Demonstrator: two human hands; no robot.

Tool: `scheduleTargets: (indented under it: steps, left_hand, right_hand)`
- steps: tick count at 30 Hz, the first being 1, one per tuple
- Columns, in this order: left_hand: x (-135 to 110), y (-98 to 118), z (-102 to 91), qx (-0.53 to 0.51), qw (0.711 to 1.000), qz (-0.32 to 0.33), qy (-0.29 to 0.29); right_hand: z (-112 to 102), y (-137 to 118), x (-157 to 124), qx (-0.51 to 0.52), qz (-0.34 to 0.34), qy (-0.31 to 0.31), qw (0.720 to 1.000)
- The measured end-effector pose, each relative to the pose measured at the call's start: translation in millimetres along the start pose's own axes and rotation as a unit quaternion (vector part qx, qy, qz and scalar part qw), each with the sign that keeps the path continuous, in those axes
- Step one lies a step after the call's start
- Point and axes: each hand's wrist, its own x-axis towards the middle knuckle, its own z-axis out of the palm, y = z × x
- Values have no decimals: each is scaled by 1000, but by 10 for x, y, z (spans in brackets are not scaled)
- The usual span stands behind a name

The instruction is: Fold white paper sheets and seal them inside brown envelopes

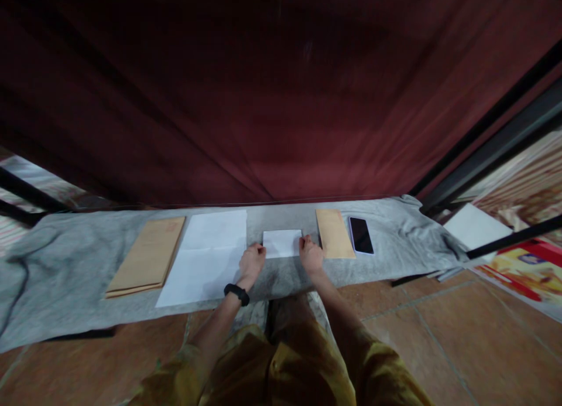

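Two bare hands, as the head view is showing them, are meeting one small white paper between them. The left hand [252,262] is pinching the left edge of the small white paper [283,244]; the right hand [311,255] is pinching its right edge, fingers curling at both sides. The paper is lying flat on one gray cloth [389,236], directly between the two grips.

Just left of the left grip, one large white sheet [208,230] is lying with one crease running across its middle. One dark wristband [237,294] is encircling the left wrist, nearer the wearer than the grip. Farther left, beyond the sheet, one pile of brown envelopes [147,253] is resting; at least two layers are showing at its near edge, but the exact count is not discernible.

Just right of the right grip, one single brown envelope [334,233] is lying flat, and right of it one phone [361,235] is resting with its dark screen facing up. The envelopes are serving as the containers here; their insides are staying hidden, so their contents cannot be told. Beyond both grips, one dark red curtain [281,119] is hanging.
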Motion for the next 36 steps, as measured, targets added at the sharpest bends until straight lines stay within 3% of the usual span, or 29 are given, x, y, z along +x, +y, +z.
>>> scheduleTargets:
  steps: [11, 18, 23, 36]
  left_hand:
    - [-60, 74, -23, 35, 999, -1, 11]
    - [-79, 97, -18, 45, 999, 9, 20]
    - [-89, 104, 1, 51, 998, 18, 29]
    - [-93, 73, 83, 65, 996, 29, 52]
  right_hand:
    - [72, 31, -182, 17, -49, 72, 996]
    - [120, 82, -223, 15, -132, 98, 986]
    - [129, 88, -214, 29, -206, 82, 975]
    - [197, 98, -192, 60, -211, 53, 974]
